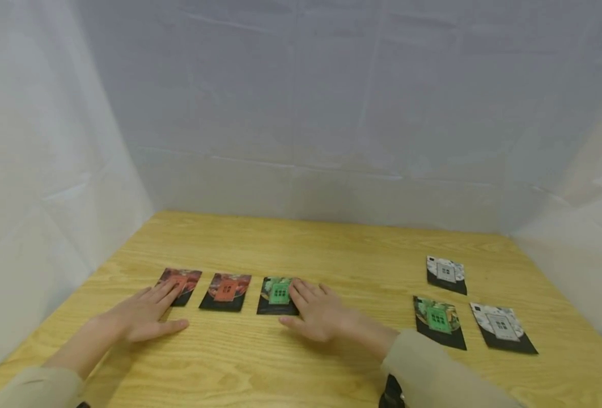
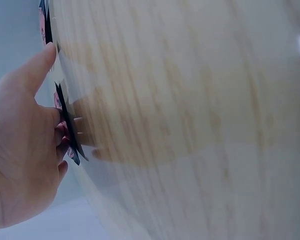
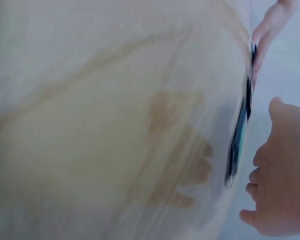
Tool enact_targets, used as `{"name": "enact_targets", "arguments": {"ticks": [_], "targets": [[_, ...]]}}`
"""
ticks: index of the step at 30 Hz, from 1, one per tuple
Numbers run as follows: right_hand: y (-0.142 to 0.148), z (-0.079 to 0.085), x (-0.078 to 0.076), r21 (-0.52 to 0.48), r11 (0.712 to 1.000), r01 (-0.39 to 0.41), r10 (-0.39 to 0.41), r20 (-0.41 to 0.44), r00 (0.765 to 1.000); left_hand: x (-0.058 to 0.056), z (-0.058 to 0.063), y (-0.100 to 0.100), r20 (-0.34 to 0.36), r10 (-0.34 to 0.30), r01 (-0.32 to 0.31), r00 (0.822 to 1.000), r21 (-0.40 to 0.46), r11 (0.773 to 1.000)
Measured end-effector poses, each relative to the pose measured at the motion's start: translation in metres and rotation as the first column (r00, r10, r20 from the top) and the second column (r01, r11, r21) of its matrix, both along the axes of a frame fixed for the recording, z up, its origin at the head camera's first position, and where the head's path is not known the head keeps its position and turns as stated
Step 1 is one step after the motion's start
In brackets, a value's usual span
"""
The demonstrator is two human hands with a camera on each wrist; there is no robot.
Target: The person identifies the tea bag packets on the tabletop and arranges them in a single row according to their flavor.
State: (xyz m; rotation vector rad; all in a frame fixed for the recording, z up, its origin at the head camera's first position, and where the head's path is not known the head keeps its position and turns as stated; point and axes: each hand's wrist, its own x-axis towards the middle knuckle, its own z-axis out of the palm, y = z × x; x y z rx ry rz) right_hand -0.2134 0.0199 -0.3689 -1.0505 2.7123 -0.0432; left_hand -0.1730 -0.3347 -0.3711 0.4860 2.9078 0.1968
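Straight fingers of my left hand (image 1: 148, 314) rest on a red-and-black packet (image 1: 191, 279) at the left end of a row. Beside it lies a second red-and-black packet (image 1: 225, 292), touched by neither hand. My right hand (image 1: 317, 311) is spread flat, its fingertips at the right edge of a green-and-black packet (image 1: 278, 296). In the left wrist view, the left hand (image 2: 25, 135) partly hides its packet (image 2: 67, 125). The right wrist view shows the right hand (image 3: 285, 170) near the edge of the green packet (image 3: 235, 145).
On the right side of the wooden table (image 1: 219, 362) lie another green-and-black packet (image 1: 439, 321) and two white-and-black ones, one farther back (image 1: 446, 273) and one nearer (image 1: 503, 327). White sheeting (image 1: 301, 113) hangs behind the table and along both sides.
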Motion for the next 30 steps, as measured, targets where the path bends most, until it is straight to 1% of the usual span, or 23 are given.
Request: {"name": "enact_targets", "arguments": {"ticks": [6, 11, 18, 24, 27, 30], "targets": [[0.023, 0.004, -0.005, -0.078, 0.997, -0.006, 0.004, -0.025, 1.0, 0.001, 0.001, 0.001, -0.019, -0.009, 0.009, 1.0, 0.0, 1.0], [0.046, 0.003, -0.008, -0.09, 0.996, 0.011, -0.014, -0.035, 0.999, 0.001, 0.001, 0.002, -0.036, -0.011, 0.011, 0.999, 0.002, 1.0], [0.079, -0.004, -0.009, -0.117, 0.993, 0.022, -0.027, -0.045, 0.999, 0.002, 0.002, 0.003, -0.034, -0.014, 0.014, 0.999, 0.009, 1.0], [0.115, -0.002, -0.009, -0.174, 0.985, 0.014, -0.021, -0.036, 0.999, 0.002, 0.0, 0.002, -0.027, -0.004, 0.004, 1.0, 0.012, 1.0], [0.133, -0.002, -0.01, -0.168, 0.985, 0.029, -0.038, -0.047, 0.998, 0.002, -0.001, 0.001, -0.028, -0.002, 0.002, 1.0, 0.01, 1.0], [0.15, -0.004, -0.011, -0.185, 0.982, 0.043, -0.05, -0.037, 0.998, 0.001, -0.001, 0.0, -0.026, -0.004, 0.005, 1.0, 0.012, 1.0]]}}
